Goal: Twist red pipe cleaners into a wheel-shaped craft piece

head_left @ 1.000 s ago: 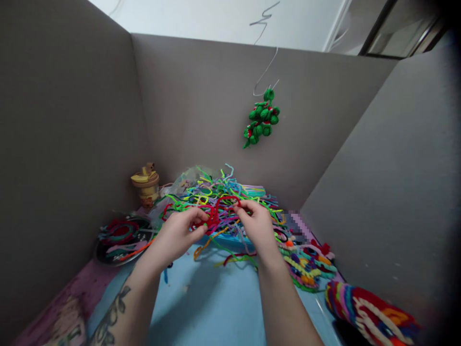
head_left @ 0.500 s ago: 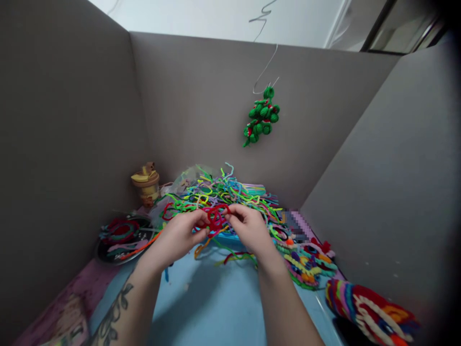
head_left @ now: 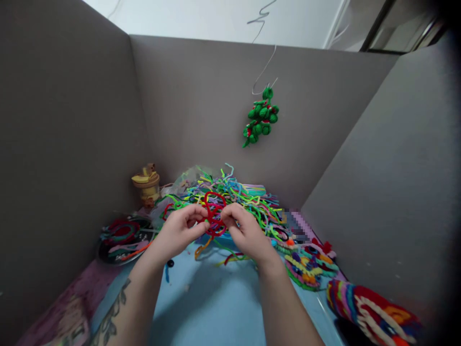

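Observation:
Between my two hands is a red pipe cleaner (head_left: 215, 196) bent into several loops like flower petals. My left hand (head_left: 183, 228) pinches its left side between thumb and fingers. On the other side my right hand (head_left: 243, 228) grips the right edge, its fingertips closed on a loop. Both hands hold the shape up in front of a big heap of coloured pipe cleaners (head_left: 248, 194). Parts of the lower loops blend into the heap behind.
A dark round tray (head_left: 108, 257) with coiled pieces lies at left, near a yellow-brown pot (head_left: 146, 185). Colourful fuzzy pieces (head_left: 306, 266) and a striped fuzzy item (head_left: 374, 312) sit at right. A green bobbled ornament (head_left: 262, 115) hangs on a wire. Grey panels enclose the blue tabletop (head_left: 209, 307).
The red shape has turned so a loop now stands upright above my fingers. My right hand has shifted slightly left, and its grip on the shape has changed.

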`<state>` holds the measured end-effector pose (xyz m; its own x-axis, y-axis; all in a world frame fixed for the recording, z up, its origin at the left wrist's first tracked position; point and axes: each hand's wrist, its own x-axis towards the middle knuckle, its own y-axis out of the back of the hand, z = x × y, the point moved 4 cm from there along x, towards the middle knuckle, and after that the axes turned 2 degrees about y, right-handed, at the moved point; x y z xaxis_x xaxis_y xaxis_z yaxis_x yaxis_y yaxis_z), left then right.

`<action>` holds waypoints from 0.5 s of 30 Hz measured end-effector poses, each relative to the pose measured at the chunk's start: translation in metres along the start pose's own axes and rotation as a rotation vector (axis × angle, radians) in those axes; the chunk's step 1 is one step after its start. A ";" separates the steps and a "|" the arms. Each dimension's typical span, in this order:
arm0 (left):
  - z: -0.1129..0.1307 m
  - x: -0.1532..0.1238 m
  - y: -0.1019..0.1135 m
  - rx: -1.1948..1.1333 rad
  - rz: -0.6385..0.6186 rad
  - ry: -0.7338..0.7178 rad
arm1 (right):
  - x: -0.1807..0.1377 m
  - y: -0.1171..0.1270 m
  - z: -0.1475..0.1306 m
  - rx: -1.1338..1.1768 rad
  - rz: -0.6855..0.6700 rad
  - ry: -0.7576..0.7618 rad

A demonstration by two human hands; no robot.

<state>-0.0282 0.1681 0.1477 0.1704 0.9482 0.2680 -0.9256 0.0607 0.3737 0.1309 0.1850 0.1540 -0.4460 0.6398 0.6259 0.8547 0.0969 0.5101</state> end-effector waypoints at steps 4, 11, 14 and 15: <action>-0.006 0.001 0.001 -0.066 0.011 0.044 | 0.001 0.002 -0.010 -0.029 -0.058 0.107; -0.010 0.003 0.002 -0.187 0.055 0.108 | 0.001 -0.002 -0.009 -0.017 -0.043 0.053; -0.009 0.003 0.002 -0.211 0.050 0.118 | 0.002 -0.006 -0.006 -0.008 -0.021 0.049; -0.008 0.003 0.001 -0.221 0.042 0.121 | 0.002 -0.007 -0.005 -0.009 -0.006 0.054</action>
<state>-0.0318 0.1736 0.1417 0.1010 0.9810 0.1656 -0.9847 0.0748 0.1573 0.1223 0.1816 0.1545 -0.4653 0.5969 0.6536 0.8495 0.0937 0.5192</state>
